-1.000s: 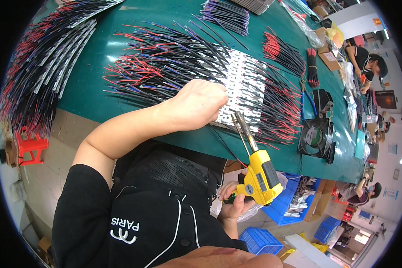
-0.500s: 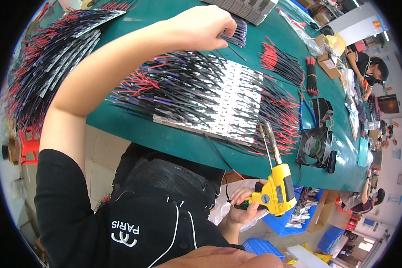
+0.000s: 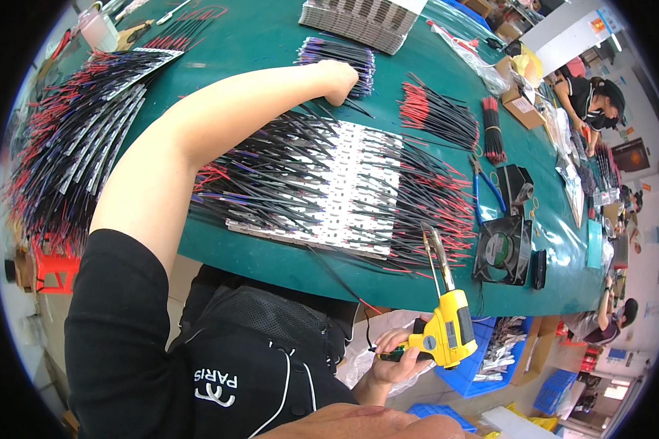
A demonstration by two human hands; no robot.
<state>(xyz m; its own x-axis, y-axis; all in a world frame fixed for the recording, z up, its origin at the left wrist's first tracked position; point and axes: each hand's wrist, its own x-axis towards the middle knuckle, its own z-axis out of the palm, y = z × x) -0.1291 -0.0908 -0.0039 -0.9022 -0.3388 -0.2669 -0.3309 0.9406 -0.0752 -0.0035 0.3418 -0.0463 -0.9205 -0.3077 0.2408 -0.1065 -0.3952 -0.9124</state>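
My left hand (image 3: pixel 340 77) reaches far across the green table (image 3: pixel 271 36), its fingers curled on the near end of a bundle of black and purple wires (image 3: pixel 337 53). Below the table's front edge, my right hand (image 3: pixel 394 360) grips a yellow soldering gun (image 3: pixel 447 331). The gun's metal tip (image 3: pixel 436 252) points up over the table edge. Under my left forearm lies a row of white strips (image 3: pixel 344 190) with black and red wires sticking out on both sides.
More wired strips (image 3: pixel 73 139) fan out at the left, and a stack of strips (image 3: pixel 362 18) stands at the back. Red-tipped wires (image 3: pixel 436 113), blue pliers (image 3: pixel 487 186) and a black fan (image 3: pixel 501 249) lie right. Another person (image 3: pixel 593 95) works beyond. Blue crates (image 3: pixel 483 362) sit below.
My left hand left the white strips and stretched away to the far wire bundle. My right hand kept hold of the soldering gun and drifted slightly right and down.
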